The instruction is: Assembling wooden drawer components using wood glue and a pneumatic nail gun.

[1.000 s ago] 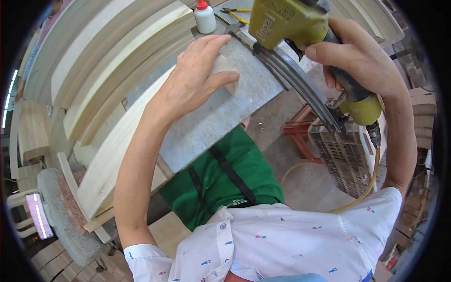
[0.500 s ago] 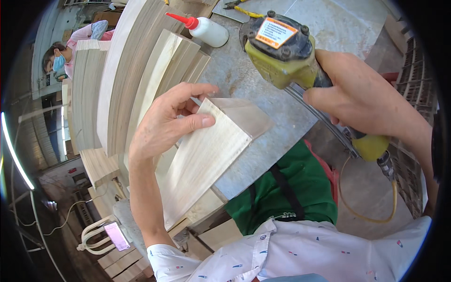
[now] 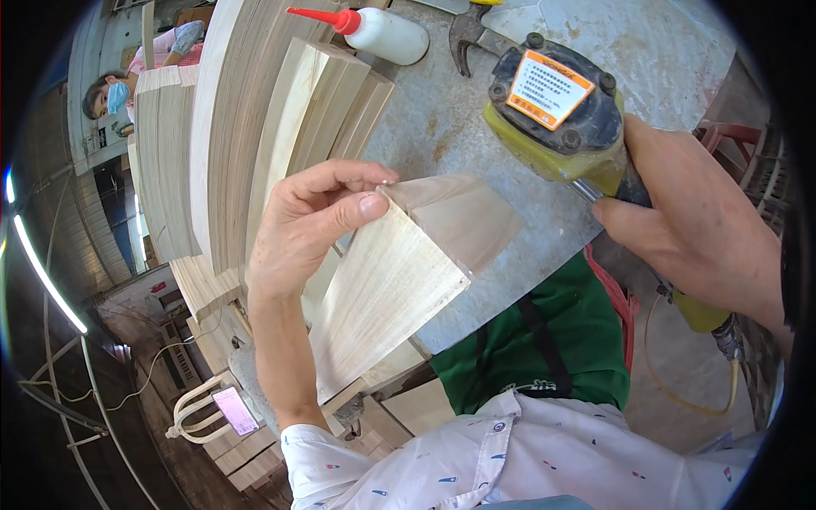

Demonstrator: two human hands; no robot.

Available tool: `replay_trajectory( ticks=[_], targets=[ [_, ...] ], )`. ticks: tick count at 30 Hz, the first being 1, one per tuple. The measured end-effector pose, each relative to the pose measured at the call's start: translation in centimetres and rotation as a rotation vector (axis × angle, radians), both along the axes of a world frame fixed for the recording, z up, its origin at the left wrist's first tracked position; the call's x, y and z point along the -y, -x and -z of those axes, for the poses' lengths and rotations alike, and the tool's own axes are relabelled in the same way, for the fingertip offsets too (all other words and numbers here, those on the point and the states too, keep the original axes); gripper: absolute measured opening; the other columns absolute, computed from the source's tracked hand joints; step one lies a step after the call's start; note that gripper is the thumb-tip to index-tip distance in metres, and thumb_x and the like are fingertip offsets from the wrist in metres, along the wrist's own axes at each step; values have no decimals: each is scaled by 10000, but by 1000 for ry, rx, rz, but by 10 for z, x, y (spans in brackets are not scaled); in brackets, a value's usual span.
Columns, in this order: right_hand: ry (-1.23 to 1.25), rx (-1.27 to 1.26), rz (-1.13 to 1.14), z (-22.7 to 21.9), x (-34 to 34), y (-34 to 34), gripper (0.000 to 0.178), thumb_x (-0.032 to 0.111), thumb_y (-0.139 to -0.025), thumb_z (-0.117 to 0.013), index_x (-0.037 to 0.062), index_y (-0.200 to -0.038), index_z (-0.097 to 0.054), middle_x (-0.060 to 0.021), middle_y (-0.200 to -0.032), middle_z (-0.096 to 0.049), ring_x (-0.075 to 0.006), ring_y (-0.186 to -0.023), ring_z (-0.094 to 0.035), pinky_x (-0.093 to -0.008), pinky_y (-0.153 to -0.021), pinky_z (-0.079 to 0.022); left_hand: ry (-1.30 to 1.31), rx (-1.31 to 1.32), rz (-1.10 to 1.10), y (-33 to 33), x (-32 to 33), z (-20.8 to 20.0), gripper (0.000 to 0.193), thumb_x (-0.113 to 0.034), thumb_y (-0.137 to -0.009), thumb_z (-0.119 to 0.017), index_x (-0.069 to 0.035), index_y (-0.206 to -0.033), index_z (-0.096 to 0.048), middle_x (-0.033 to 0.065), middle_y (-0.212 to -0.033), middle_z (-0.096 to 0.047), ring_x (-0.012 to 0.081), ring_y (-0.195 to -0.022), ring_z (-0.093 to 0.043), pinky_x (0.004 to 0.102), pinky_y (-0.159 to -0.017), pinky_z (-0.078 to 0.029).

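Note:
My left hand (image 3: 297, 221) pinches the upper corner of a pale wooden board (image 3: 382, 289), thumb on its face and index fingertip at the edge. A second wooden piece (image 3: 467, 217) meets that board at an angle along its end; both rest on a grey metal tabletop (image 3: 442, 119). A tiny pale bit shows at the fingertips, too small to name. My right hand (image 3: 688, 212) grips a yellow-green air nail gun (image 3: 557, 110) with a black head, raised to the right of the boards and apart from them. Its trigger is hidden by my fingers.
Stacks of thick wooden boards (image 3: 229, 127) stand at the left. A white glue bottle (image 3: 391, 36) with a red tip lies at the back beside a hammer (image 3: 466, 38). A yellow air hose (image 3: 680, 399) hangs at the right. A masked person (image 3: 110, 98) is at the far left.
The whole view has shifted, bringing the hammer head into sight. My right hand still carries the nail gun, its head now turned somewhat differently. My left hand stays at the board's corner, index finger drawn closer in.

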State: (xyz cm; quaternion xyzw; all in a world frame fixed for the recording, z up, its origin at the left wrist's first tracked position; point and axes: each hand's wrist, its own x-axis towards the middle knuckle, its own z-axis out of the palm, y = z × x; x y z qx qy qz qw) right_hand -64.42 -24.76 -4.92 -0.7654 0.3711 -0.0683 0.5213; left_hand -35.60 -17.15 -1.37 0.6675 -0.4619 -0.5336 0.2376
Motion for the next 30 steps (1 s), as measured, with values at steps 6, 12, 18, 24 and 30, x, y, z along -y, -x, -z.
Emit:
replay_trajectory(
  ticks=[6,12,18,24,30],
  targets=[
    [-90,16,86,-12,-4,-2,330,75,-772,-547,-85,-1050,-468,-269,-913,-586,-420,-914,-561,-420,-794,-436,36,-138,-202,-1,-11,7,241,-55,-753,-736,-8,-984,-683,90,-926,-682,103,-793,-620,216,-746,-492],
    [8,106,115,2,-14,-1,337,62,-773,-543,-83,-1065,-460,-268,-915,-586,-422,-921,-558,-418,-803,-433,66,-167,-261,-2,-16,11,237,-29,-738,-740,2,-967,-687,114,-936,-684,126,-806,-642,240,-752,-513],
    [25,-120,-18,9,-2,9,351,52,-774,-538,-89,-1086,-458,-265,-948,-592,-412,-945,-565,-405,-832,-431,65,-163,-265,-2,-16,11,241,-31,-737,-742,-1,-969,-688,112,-935,-684,124,-811,-638,237,-754,-510],
    [60,-144,-41,10,-5,10,354,51,-777,-536,-92,-1092,-458,-255,-940,-594,-389,-924,-572,-393,-823,-436,67,-147,-256,-1,-16,10,242,-41,-735,-744,3,-967,-691,109,-926,-683,130,-811,-633,239,-760,-504],
    [70,-113,-24,12,-7,11,353,54,-781,-535,-94,-1093,-458,-241,-915,-593,-359,-885,-580,-380,-799,-444,78,-112,-253,2,-16,9,242,-50,-736,-745,4,-967,-695,82,-872,-671,126,-798,-614,232,-752,-484]
  ],
)
